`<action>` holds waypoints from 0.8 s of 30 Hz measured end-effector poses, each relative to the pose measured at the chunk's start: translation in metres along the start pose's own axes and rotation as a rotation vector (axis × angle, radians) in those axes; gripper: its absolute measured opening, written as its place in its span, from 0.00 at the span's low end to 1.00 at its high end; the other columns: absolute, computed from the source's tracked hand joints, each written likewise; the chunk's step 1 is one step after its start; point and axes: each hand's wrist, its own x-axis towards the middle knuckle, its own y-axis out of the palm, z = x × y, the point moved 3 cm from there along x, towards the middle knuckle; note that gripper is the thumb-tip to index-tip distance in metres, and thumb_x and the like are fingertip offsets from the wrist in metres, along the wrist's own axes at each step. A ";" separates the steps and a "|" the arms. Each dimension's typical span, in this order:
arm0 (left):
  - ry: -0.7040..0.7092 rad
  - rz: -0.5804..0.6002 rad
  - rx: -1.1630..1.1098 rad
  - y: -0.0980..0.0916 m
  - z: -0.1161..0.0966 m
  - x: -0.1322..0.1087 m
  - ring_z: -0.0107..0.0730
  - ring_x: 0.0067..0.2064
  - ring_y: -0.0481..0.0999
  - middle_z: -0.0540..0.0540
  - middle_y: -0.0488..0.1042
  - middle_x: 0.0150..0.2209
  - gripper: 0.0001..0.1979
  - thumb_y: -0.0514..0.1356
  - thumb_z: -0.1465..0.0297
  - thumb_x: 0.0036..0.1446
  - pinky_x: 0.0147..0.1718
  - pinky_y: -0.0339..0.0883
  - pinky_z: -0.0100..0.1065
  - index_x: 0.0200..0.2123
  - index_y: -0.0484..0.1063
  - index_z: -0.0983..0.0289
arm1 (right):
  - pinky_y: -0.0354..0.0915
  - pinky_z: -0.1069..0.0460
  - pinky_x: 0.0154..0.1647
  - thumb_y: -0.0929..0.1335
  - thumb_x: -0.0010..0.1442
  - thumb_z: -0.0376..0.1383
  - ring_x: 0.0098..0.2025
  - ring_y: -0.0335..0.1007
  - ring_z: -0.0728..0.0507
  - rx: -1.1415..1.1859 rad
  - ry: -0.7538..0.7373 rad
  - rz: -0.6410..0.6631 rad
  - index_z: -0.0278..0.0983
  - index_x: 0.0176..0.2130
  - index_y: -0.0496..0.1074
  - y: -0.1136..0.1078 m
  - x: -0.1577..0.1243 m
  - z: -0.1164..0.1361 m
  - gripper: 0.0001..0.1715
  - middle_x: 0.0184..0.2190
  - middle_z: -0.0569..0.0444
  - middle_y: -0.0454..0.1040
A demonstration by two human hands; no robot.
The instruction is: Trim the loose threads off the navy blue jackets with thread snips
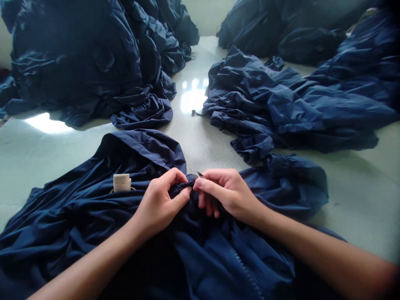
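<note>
So there's a dark blue jacket (78, 221) sprawled across the bottom of the frame on a pale surface (200, 143), white tag (121, 183) showing left of center, and the left hand (164, 198) is pinching a bunched edge of it mid-frame. Right hand (226, 189), just beside it, pinches a small dark pointed tool (200, 174), mostly hidden by fingers; more blue clothes (78, 62) are heaped upper left.
</note>
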 end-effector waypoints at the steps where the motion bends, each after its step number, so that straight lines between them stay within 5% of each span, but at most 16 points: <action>1: 0.001 -0.001 -0.007 0.000 0.000 0.000 0.33 0.40 0.77 0.48 0.77 0.36 0.04 0.63 0.68 0.69 0.42 0.69 0.33 0.40 0.73 0.61 | 0.65 0.59 0.13 0.72 0.71 0.48 0.17 0.72 0.50 0.001 -0.010 -0.023 0.34 0.37 0.78 -0.001 -0.001 0.001 0.20 0.24 0.55 0.80; 8: 0.004 0.012 -0.038 -0.001 -0.001 0.001 0.31 0.39 0.78 0.47 0.79 0.37 0.03 0.64 0.69 0.68 0.41 0.69 0.30 0.39 0.74 0.61 | 0.58 0.62 0.14 0.75 0.68 0.38 0.15 0.62 0.56 -0.018 -0.079 -0.050 0.37 0.44 0.76 -0.004 -0.001 0.003 0.08 0.23 0.64 0.70; 24: 0.003 0.002 -0.046 0.002 -0.001 0.000 0.32 0.39 0.76 0.47 0.78 0.36 0.05 0.63 0.66 0.70 0.38 0.67 0.31 0.41 0.74 0.60 | 0.59 0.61 0.11 0.74 0.68 0.39 0.15 0.64 0.54 -0.149 -0.015 -0.075 0.38 0.49 0.79 -0.002 0.004 -0.001 0.11 0.26 0.62 0.73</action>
